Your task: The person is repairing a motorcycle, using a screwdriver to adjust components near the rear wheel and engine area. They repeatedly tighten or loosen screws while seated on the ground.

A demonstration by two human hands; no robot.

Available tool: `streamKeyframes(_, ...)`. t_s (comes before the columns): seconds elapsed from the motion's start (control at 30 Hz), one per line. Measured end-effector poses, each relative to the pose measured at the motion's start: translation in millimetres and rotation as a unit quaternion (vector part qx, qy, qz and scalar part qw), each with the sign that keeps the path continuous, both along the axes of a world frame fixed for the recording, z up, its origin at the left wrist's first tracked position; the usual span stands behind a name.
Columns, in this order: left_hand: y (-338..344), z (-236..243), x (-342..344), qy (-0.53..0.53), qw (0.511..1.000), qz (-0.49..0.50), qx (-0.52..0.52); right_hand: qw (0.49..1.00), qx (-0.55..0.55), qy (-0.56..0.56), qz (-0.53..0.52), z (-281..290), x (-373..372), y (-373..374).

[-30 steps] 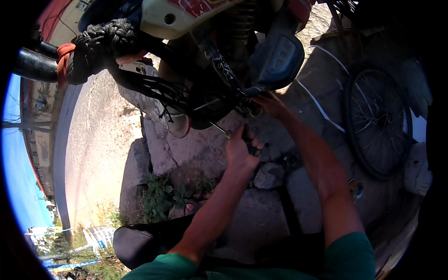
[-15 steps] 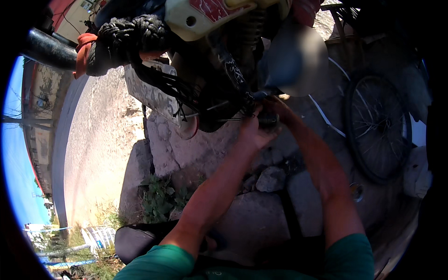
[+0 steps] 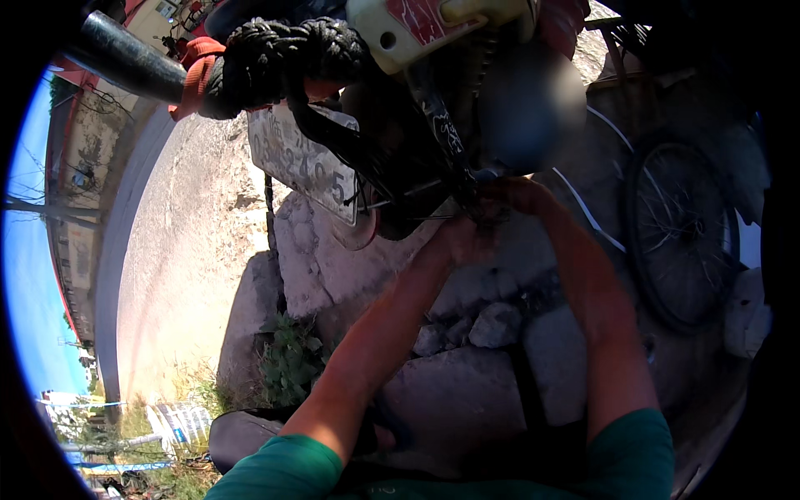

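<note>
Both my arms reach up to the underside of a motorcycle, next to the lower end of its black shock absorber strut [image 3: 439,117]. My left hand [image 3: 469,237] is just below that lower end, smeared by motion, so its fingers cannot be read. Just to its right and higher, my right hand [image 3: 523,197] has its fingers curled in at the dark parts there; what they grip is hidden in shadow. The cream body panel [image 3: 408,37] is above, and the white number plate [image 3: 300,162] hangs to the left.
A thick braided black cord [image 3: 292,54] wraps a dark bar at upper left. A spoked bicycle wheel [image 3: 683,229] stands at right. Loose stones [image 3: 496,325], paving slabs [image 3: 458,387] and a leafy plant [image 3: 290,362] lie below. A blurred round patch covers part of the upper right.
The view has shifted, so the motorcycle appears farther right and slightly higher. A dark rounded part seen between my hands before is no longer distinct. My left hand has blurred with motion.
</note>
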State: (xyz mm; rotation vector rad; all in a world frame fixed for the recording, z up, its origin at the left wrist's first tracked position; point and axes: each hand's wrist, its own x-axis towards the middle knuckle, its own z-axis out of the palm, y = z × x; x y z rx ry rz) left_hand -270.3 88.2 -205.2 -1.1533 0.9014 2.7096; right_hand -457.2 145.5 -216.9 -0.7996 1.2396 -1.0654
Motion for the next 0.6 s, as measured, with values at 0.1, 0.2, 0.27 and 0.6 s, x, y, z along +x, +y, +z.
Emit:
streamKeyframes(0.1,5.6,-42.5,1.6,-0.038,0.990,0.071,-0.114,0.999,-0.004,-0.035,0.001,8.2,1.7,-6.6)
streamKeyframes(0.2,11.8,-35.3,1.4,-0.047,0.958,0.083,-0.270,0.993,0.033,0.113,0.013,9.9,6.9,-2.1)
streamKeyframes(0.27,12.8,-6.2,-15.6,-0.028,0.945,0.082,-0.316,0.999,0.002,0.046,0.011,-15.9,-4.6,0.7)
streamKeyframes(0.6,50.3,-85.1,102.7,-0.172,0.851,-0.175,-0.465,0.995,-0.088,0.030,-0.038,-3.2,8.0,2.3)
